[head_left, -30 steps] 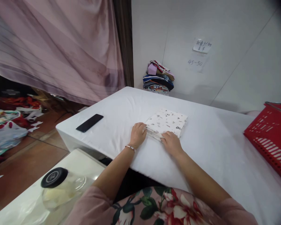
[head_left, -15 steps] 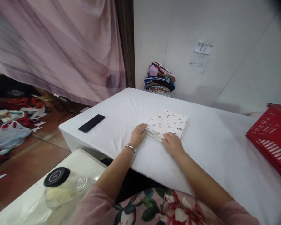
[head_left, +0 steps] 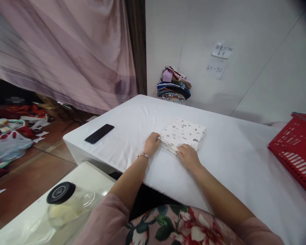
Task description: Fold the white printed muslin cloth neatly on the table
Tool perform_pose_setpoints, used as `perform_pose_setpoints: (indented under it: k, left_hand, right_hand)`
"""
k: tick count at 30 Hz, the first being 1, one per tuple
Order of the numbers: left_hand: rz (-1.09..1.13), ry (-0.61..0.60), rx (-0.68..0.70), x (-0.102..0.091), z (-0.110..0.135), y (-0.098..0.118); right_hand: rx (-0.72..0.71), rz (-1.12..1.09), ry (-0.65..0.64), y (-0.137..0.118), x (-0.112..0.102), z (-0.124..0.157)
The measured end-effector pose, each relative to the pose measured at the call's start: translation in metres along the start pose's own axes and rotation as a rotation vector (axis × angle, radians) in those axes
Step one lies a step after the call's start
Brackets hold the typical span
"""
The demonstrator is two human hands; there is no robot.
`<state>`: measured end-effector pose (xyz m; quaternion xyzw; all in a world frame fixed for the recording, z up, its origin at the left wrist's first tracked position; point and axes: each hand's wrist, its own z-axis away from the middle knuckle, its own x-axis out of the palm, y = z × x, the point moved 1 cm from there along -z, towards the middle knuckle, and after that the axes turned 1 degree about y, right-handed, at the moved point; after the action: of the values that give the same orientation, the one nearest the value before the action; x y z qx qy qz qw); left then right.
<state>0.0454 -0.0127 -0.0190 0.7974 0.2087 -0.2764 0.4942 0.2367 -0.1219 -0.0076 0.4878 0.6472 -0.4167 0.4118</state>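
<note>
Both hands at the near edge of a folded cloth, the left one a little further forward than half a second ago

The left hand [head_left: 152,144] has shifted slightly forward and to the right, taking its bracelet [head_left: 143,155] along, and pinches the near left corner of the folded cloth [head_left: 183,132] between thumb and fingers. The right hand [head_left: 188,156] has hardly changed place; its fingers are curled over the near edge towards the right, thumb below, pinching the layers there. The cloth, white with small dark motifs, lies in the same spot on the white table [head_left: 234,163]. Its near edge now looks less squarely stacked than before, the layers slanting between the hands.

On the lower left, a clear jar [head_left: 78,221] under a black lid [head_left: 61,192] holds something pale yellow and stands on a separate white surface [head_left: 97,173]. The red basket [head_left: 293,143] sits at the right side of the table, its inside hidden by the slotted wall. On the floor at far left, a translucent plastic bag [head_left: 11,149] bulges, its contents too blurred to name. The black phone [head_left: 99,133] lies on the table, well apart from the left hand, unmoved
</note>
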Motion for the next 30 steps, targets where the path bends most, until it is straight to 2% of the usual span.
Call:
perform_pose_setpoints:
  k: [6, 9, 12, 19, 23, 27, 30]
  left_hand:
    - [0.083, 0.081, 0.041, 0.002, 0.003, -0.002]
    - [0.084, 0.068, -0.006, 0.002, 0.005, -0.003]
    - [0.088, 0.033, 0.007, -0.002, 0.009, -0.003]
    - [0.040, -0.189, 0.187, -0.016, 0.043, 0.017]
    - [-0.073, -0.179, 0.317, -0.018, 0.052, 0.026]
    - [-0.134, -0.175, 0.486, -0.017, 0.046, 0.025]
    - [-0.148, -0.198, 0.544, -0.015, 0.039, 0.022]
  right_hand:
    - [-0.028, -0.045, 0.013, 0.002, -0.001, 0.004]
    - [-0.022, -0.050, -0.004, 0.000, -0.002, 0.004]
    - [-0.030, -0.054, -0.022, 0.002, -0.005, 0.005]
    - [-0.103, -0.072, -0.029, 0.032, -0.017, 0.031]
    - [-0.138, -0.065, 0.019, 0.038, -0.018, 0.041]
    - [-0.127, -0.069, 0.040, 0.033, -0.018, 0.042]
    - [-0.132, -0.078, 0.046, 0.032, -0.018, 0.043]
